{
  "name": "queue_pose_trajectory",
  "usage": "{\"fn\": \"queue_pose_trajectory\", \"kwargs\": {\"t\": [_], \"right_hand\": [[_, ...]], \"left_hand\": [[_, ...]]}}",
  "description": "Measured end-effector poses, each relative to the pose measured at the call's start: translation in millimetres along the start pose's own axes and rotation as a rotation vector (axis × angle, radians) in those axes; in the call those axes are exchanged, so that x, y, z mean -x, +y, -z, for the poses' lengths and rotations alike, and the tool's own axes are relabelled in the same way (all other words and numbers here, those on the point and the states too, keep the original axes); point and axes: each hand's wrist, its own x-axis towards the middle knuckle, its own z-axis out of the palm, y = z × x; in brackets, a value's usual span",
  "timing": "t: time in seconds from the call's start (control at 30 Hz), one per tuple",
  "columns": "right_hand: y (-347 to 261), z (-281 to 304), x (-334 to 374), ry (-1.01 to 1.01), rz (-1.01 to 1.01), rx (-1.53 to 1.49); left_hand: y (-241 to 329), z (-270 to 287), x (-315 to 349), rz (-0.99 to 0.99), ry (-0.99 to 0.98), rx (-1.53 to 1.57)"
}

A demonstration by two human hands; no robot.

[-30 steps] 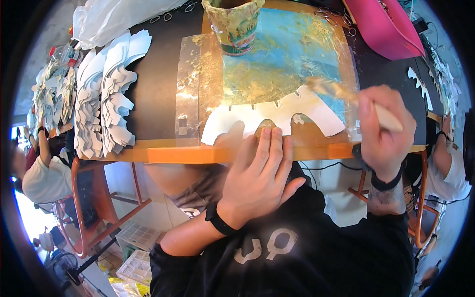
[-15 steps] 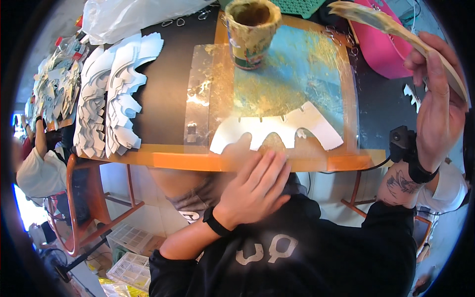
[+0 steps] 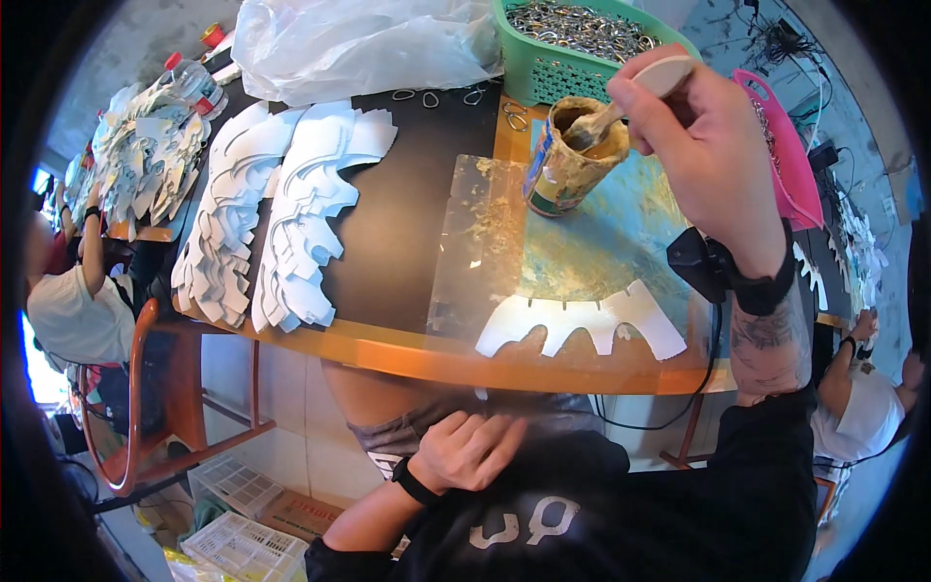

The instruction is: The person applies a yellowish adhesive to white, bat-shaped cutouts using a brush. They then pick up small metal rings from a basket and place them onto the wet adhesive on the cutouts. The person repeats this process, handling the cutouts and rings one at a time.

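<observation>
My right hand (image 3: 713, 145) is closed round the pale wooden handle of a brush (image 3: 609, 118). Its lower end dips inside a can (image 3: 556, 184) crusted with yellowish glue, and the bristles cannot be made out. Below the table edge, near my lap, my left hand (image 3: 465, 452) is curled with its fingers drawn in. Nothing shows in it, though the fingertips are blurred. One white cut-out piece (image 3: 582, 318) with arched notches lies flat on the glue-stained clear sheet (image 3: 475, 218), by the near table edge.
Two overlapping stacks of white pieces (image 3: 305, 233) stand to the left. Behind them are a plastic bag (image 3: 369, 48) and a bottle (image 3: 194, 82). A green basket (image 3: 529, 58) holds metal rings; a pink basket (image 3: 795, 184) stands right. A cable (image 3: 679, 412) hangs by my right wrist.
My right hand has come inward and down, bringing the brush into the can. My left hand has drawn back from the white piece towards my lap and curled. The view has shifted.
</observation>
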Motion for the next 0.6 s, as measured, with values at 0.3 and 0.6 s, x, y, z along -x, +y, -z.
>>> {"fn": "queue_pose_trajectory", "kwargs": {"t": [0.3, 0.6], "right_hand": [[-42.9, 71.1, 6.1, 0.296, 0.08, 0.125], [-62.5, 70.7, 38.1, -0.058, -0.078, 0.17]], "left_hand": [[-6.9, -4.0, 16.5, 0.024, 0.09, 0.042], [2.9, -3.0, 18.8, 0.051, 0.133, 0.03]]}}
